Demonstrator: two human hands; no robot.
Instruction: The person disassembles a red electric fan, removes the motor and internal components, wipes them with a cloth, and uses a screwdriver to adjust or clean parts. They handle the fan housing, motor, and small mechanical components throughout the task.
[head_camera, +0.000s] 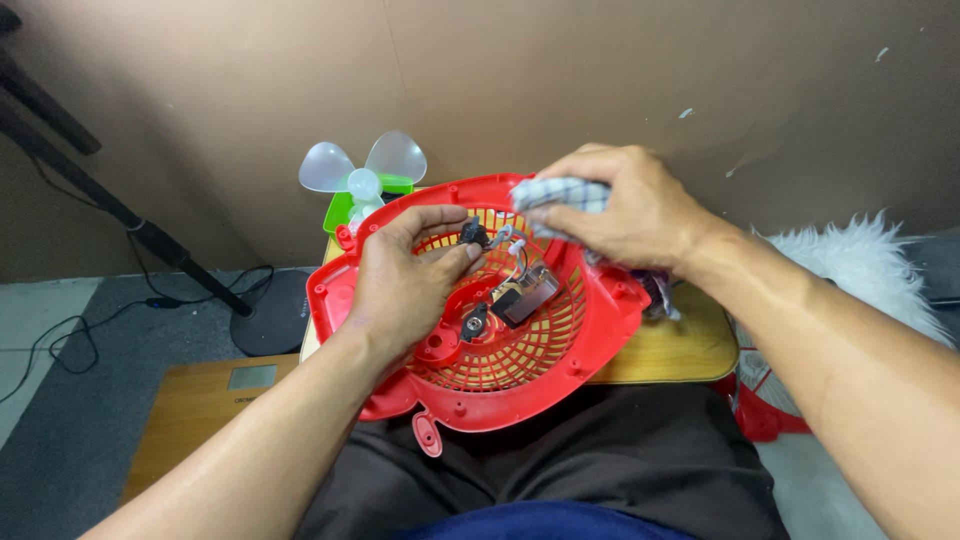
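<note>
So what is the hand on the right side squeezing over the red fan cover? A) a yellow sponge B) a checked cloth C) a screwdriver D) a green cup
B: the right hand bunches a checked cloth above the red fan cover, while the left hand pinches a small black part inside it.

One red fan housing (590, 330), one checked cloth (560, 193), two hands.
</note>
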